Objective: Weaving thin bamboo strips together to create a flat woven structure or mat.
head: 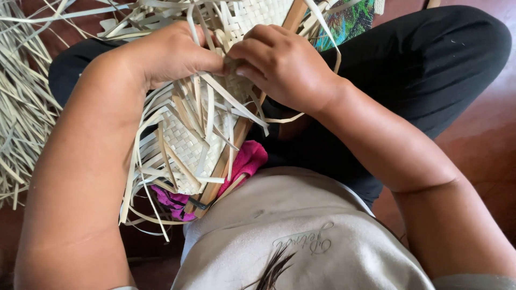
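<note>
The left hand and right hand meet fingertip to fingertip, both pinched shut on pale strips of the half-woven mat, which lies across the lap on a wooden board, apparently kept flat there, loose ends splayed.

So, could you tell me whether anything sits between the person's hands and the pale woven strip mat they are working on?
Nothing visible does. The left hand and right hand both rest directly on the pale woven strip mat, fingertips pinching its loose strips where they meet. The wooden slat lies beneath the mat, not in the way.
</note>
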